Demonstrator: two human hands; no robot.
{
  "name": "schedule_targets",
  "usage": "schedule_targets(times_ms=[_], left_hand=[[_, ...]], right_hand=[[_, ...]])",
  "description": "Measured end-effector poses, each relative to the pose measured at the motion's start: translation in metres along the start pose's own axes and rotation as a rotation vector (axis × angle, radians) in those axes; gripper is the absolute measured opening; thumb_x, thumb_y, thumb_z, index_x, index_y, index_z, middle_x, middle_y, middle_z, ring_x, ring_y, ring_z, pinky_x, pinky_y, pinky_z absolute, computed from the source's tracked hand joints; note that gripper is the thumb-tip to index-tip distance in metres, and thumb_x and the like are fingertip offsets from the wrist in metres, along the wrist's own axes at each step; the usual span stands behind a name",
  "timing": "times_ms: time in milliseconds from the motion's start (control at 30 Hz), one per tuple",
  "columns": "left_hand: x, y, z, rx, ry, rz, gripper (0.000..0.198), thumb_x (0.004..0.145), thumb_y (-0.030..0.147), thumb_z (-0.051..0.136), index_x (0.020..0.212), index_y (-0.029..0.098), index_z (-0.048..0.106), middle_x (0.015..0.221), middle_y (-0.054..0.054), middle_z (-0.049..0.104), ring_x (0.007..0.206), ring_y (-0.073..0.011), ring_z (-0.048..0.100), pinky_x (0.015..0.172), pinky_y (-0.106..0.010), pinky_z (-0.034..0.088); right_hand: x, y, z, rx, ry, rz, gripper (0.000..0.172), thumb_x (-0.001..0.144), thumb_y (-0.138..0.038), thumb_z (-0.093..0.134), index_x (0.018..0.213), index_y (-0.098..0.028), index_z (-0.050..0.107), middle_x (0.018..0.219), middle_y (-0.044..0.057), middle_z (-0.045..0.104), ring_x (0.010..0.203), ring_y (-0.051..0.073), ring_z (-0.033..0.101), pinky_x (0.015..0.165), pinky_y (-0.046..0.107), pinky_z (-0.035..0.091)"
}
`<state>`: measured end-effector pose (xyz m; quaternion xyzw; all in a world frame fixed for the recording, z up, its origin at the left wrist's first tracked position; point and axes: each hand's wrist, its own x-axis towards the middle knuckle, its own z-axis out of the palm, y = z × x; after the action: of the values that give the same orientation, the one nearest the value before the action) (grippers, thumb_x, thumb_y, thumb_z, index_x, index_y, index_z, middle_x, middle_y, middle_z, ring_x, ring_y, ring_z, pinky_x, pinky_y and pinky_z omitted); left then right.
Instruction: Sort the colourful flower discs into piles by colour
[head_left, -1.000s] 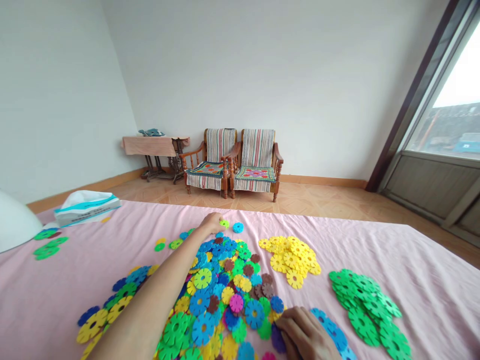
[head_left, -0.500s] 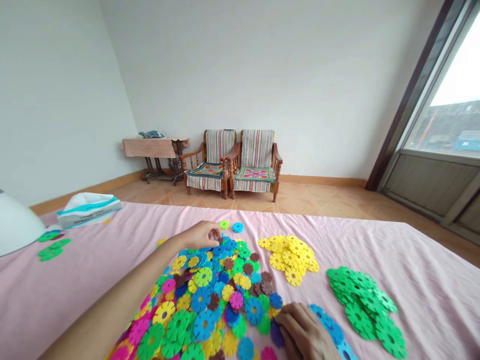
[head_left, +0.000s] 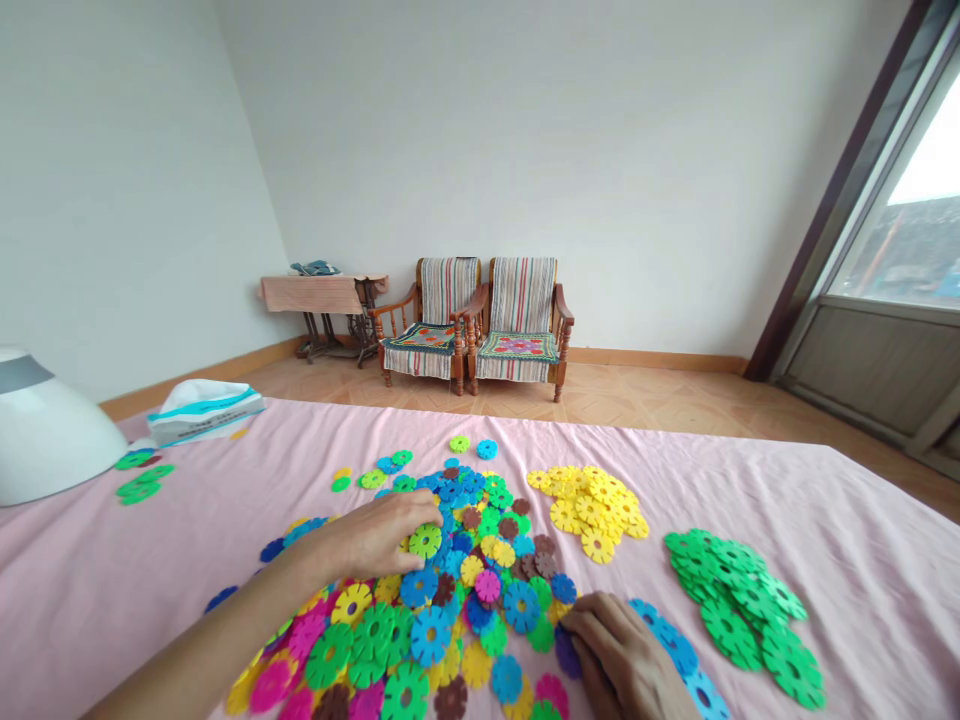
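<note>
A big mixed heap of coloured flower-shaped plastic discs (head_left: pixel 450 590) lies on the pink cloth (head_left: pixel 225 520) in front of me. My left hand (head_left: pixel 379 535) rests on the heap's left side, fingers curled and pinched on a green-and-yellow disc (head_left: pixel 425 541). My right hand (head_left: pixel 626 665) lies low at the heap's right edge, fingers bent down onto a purple disc (head_left: pixel 564 650), next to a row of blue discs (head_left: pixel 675 655). A sorted yellow pile (head_left: pixel 592 505) and a sorted green pile (head_left: pixel 742 605) lie to the right.
A white rounded object (head_left: pixel 45 435) and a tissue pack (head_left: pixel 202 412) sit at the far left, with a few green discs (head_left: pixel 139 480) between them. Two striped wooden armchairs (head_left: pixel 480 325) and a small table (head_left: pixel 322 305) stand by the back wall.
My left hand has drawn back from the heap's far edge toward me and now pinches a green-and-yellow disc. The right hand has barely moved. The view shifted slightly.
</note>
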<state>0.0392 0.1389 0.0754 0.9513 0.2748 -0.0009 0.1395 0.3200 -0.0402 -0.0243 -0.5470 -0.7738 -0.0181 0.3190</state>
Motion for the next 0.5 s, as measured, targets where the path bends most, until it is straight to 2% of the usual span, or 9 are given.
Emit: schedule_targets(times_ms=[200,333,433,500], left_hand=[[0.0,0.0,0.006,0.017,0.029,-0.014,0.035,0.068,0.02,0.061,0.102,0.022,0.06,0.101,-0.006,0.059,0.096,-0.024,0.056,0.081,-0.029,0.04],[0.004,0.0,0.006,0.015,0.051,-0.024,0.031,0.065,0.018,0.059,0.096,0.021,0.059,0.097,-0.004,0.059,0.089,-0.0213,0.056,0.075,-0.027,0.04],[0.018,-0.01,0.003,0.003,0.136,-0.025,0.032,0.066,0.019,0.059,0.098,0.022,0.059,0.095,-0.003,0.06,0.084,-0.0193,0.056,0.074,-0.026,0.041],[0.035,-0.025,0.001,-0.008,0.229,-0.046,0.034,0.065,0.02,0.061,0.099,0.022,0.061,0.094,-0.003,0.061,0.084,-0.0188,0.057,0.075,-0.026,0.042]], right_hand=[[-0.005,0.003,0.013,0.045,0.076,0.017,0.023,0.095,-0.022,0.038,0.095,-0.024,0.06,0.089,0.005,0.063,0.079,0.015,0.062,0.074,0.025,0.051],[-0.003,0.001,0.009,0.042,0.079,0.017,0.022,0.095,-0.024,0.039,0.095,-0.024,0.061,0.089,0.005,0.064,0.078,0.016,0.063,0.073,0.026,0.052],[-0.001,-0.001,0.001,0.026,0.08,0.001,0.019,0.094,-0.023,0.043,0.097,-0.024,0.061,0.09,0.005,0.065,0.08,0.015,0.064,0.074,0.024,0.053],[-0.001,-0.001,-0.002,0.009,0.087,-0.015,0.018,0.093,-0.021,0.045,0.101,-0.024,0.061,0.092,0.005,0.066,0.082,0.015,0.065,0.075,0.023,0.054]])
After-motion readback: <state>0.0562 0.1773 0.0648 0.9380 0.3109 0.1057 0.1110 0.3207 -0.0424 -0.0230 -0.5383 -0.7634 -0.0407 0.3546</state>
